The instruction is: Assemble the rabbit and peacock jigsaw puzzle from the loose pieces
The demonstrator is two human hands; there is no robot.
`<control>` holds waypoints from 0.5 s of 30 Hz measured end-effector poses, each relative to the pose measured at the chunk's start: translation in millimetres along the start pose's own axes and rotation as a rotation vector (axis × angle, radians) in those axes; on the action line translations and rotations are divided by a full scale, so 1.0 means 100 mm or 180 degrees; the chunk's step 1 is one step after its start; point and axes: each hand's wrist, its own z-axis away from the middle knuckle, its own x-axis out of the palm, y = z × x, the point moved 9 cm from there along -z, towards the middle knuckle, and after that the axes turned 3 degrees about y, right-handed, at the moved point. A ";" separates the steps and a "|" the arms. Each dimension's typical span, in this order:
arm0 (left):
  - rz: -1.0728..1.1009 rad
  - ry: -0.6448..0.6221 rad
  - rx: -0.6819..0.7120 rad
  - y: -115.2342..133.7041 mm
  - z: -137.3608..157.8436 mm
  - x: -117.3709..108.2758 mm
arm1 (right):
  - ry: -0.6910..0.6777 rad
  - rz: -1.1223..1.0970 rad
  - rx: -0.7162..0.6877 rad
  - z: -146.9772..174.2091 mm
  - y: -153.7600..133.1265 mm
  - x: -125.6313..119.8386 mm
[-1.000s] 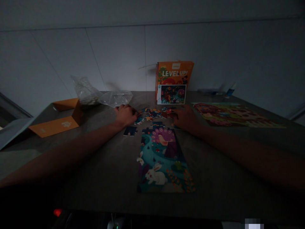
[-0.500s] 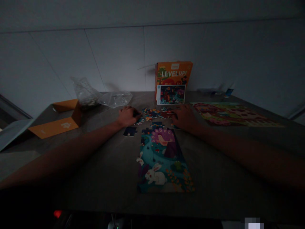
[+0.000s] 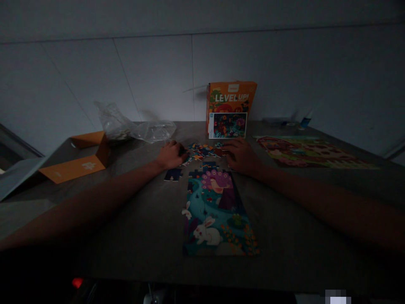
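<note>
A partly assembled jigsaw puzzle (image 3: 211,211) with white rabbits and a purple peacock lies in front of me. Just beyond its top edge is a heap of loose puzzle pieces (image 3: 202,150). My left hand (image 3: 172,155) rests at the heap's left side, fingers curled in; whatever they hold is hidden. On the right side, my right hand (image 3: 241,156) reaches over the pieces with its fingers stretched out and somewhat apart. A few joined pieces (image 3: 208,165) lie between heap and puzzle. Near my left wrist sits a dark blue piece (image 3: 172,175).
An orange puzzle box (image 3: 232,90) stands at the back with a picture card (image 3: 228,126) leaning on it. To the left are an open orange box (image 3: 74,166) and clear plastic bags (image 3: 155,131). Another puzzle (image 3: 313,153) and a small blue bottle (image 3: 305,122) are at right.
My right hand has shifted slightly left, its fingers reaching farther over the heap. My left hand stays nearly in place. The assembled puzzle looks the same.
</note>
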 end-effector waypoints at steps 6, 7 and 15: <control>0.0235 0.0045 0.0059 0.00 -0.03 -0.01 | -0.0006 -0.0096 -0.0039 -0.01 -0.04 -0.01; 0.0253 0.0068 0.0031 0.00 -0.02 -0.02 | -0.0015 -0.0105 -0.0049 -0.01 -0.04 -0.01; 0.0018 0.0192 -0.0724 -0.21 0.00 -0.06 | -0.0017 -0.0181 -0.0097 -0.01 -0.07 -0.03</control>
